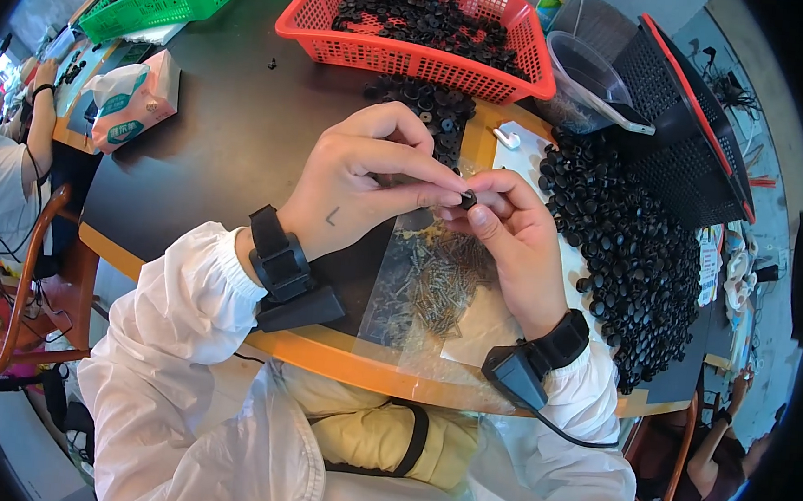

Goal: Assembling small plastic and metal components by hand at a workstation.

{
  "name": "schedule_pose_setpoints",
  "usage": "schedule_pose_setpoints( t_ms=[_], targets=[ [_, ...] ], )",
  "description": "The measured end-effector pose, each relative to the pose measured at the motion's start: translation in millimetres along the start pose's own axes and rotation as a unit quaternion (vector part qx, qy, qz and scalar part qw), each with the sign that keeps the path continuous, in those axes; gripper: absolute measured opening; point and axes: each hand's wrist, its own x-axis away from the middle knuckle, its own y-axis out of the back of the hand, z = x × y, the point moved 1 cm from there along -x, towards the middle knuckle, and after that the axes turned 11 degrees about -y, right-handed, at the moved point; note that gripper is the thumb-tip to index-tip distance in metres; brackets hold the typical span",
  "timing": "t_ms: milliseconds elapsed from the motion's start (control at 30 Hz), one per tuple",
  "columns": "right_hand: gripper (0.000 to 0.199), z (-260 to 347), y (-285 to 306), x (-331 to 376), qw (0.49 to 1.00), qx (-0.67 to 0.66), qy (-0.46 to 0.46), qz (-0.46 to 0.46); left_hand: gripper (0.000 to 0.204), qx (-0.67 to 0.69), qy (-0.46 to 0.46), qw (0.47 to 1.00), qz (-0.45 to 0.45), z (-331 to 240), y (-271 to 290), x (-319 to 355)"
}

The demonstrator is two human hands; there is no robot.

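Note:
In front of me, my left hand (360, 178) and my right hand (519, 235) meet at the fingertips. Between them is a small black round plastic part (467, 200), mostly covered by the fingers. The thumb and forefinger of my left hand pinch at it, while my right thumb and fingers grip it from the other side. Below the hands, a heap of loose screws (446, 277) lies on a clear plastic sheet. Many glossy black round caps (638, 267) are piled to the right of my right hand. Black washer-like discs (443, 123) lie just beyond my fingers.
A red basket (414, 70) of black parts stands at the back, with a green basket (181, 2) far left. A tissue box (141, 107) sits left. A clear tub (582, 72), a phone (620, 114), a white earbud (507, 139) and a tilted black crate (684, 131) are right. Co-workers sit on both sides.

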Motion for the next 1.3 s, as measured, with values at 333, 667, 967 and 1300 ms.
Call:
schedule_pose_setpoints(
  t_ms=[333,667,967,1300],
  targets=[
    [0.022,2.5,-2.2,1.5,0.998,0.033,0.017,-0.052,0.023,-0.103,-0.081,0.991,0.016,0.4,3.5,-3.5],
    [0.023,4.4,2.0,6.4,0.997,-0.044,-0.004,-0.058,0.047,-0.169,-0.116,0.978,0.050,-11.1,6.4,-14.2],
    [0.021,5.1,7.1,0.2,0.994,-0.062,0.024,-0.088,0.035,-0.286,-0.091,0.947,0.118,46.0,29.7,-22.1],
    [0.021,6.6,5.2,2.5,0.995,-0.043,0.023,-0.089,0.028,-0.299,-0.093,0.947,0.075,35.9,24.0,-25.1]
  ],
)
